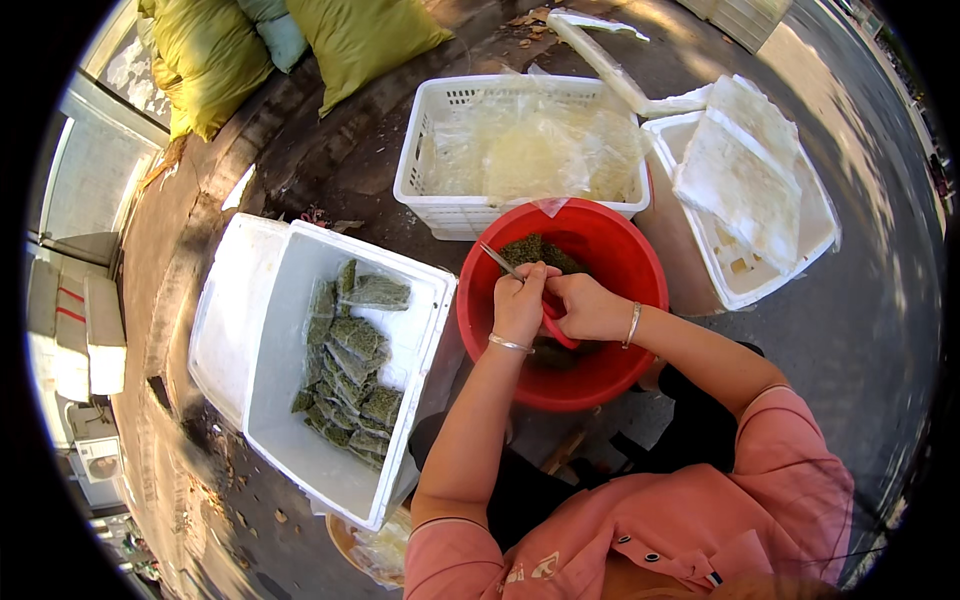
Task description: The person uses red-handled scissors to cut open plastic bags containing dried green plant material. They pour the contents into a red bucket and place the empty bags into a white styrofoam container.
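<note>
Both hands meet over a round red plastic basin (472,315) that holds dark green, grainy clumps (531,251). My left hand (519,304) is closed around red-handled scissors (556,324), whose metal blades point up and left past the thumb. Touching it from the right, my right hand (589,306) has bent fingers near the red handle; what its fingertips hold is hidden. Left of the basin, a white foam box (274,352) contains several clear plastic bags of green, grainy material (358,337), stacked towards its lower part.
Behind the basin stands a white plastic crate (457,202) full of clear plastic bags (536,150). A foam box (720,289) with a broken foam lid (739,172) lies at right. Yellow sacks (210,60) are at the upper left; a round basket (341,536) sits below the left box.
</note>
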`<state>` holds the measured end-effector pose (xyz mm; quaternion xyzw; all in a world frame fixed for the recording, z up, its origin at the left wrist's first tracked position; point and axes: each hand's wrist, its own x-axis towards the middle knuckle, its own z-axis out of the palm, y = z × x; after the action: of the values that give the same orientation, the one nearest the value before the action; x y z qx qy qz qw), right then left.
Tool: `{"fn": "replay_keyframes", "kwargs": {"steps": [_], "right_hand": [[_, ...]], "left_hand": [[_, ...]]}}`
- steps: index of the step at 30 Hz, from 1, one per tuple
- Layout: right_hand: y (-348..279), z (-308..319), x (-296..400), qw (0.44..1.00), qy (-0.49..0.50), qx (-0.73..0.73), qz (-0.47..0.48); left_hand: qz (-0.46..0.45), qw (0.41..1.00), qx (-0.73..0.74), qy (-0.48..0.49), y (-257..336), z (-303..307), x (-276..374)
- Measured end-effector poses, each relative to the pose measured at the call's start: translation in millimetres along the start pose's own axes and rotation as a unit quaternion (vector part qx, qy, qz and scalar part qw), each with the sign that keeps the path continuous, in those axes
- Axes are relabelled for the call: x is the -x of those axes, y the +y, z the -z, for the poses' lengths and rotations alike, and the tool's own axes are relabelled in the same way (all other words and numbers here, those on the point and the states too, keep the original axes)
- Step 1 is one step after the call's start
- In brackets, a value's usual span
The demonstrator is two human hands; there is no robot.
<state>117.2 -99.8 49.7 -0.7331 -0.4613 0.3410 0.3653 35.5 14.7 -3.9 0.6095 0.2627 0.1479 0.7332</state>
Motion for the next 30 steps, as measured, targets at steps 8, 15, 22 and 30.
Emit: {"fn": "replay_keyframes", "kwargs": {"steps": [8,15,22,30], "right_hand": [[63.5,38.1,-88.7,0.918,0.360,0.166,0.025],[76.5,16.6,-83.3,0.958,0.196,0.208,-0.004],[212.2,-53.7,-56.4,0.937,-0.053,0.273,-0.210],[284.4,-106.0,-73.7,0.934,0.011,0.330,-0.137]], "left_hand": [[0.020,0.970,0.166,0.175,23.9,29.4,-2.3],[-0.027,0.955,0.219,0.196,36.5,61.4,11.3],[0.015,0.948,0.271,0.167,53.6,78.6,39.8],[0.006,0.949,0.272,0.160,57.2,92.4,52.8]]}}
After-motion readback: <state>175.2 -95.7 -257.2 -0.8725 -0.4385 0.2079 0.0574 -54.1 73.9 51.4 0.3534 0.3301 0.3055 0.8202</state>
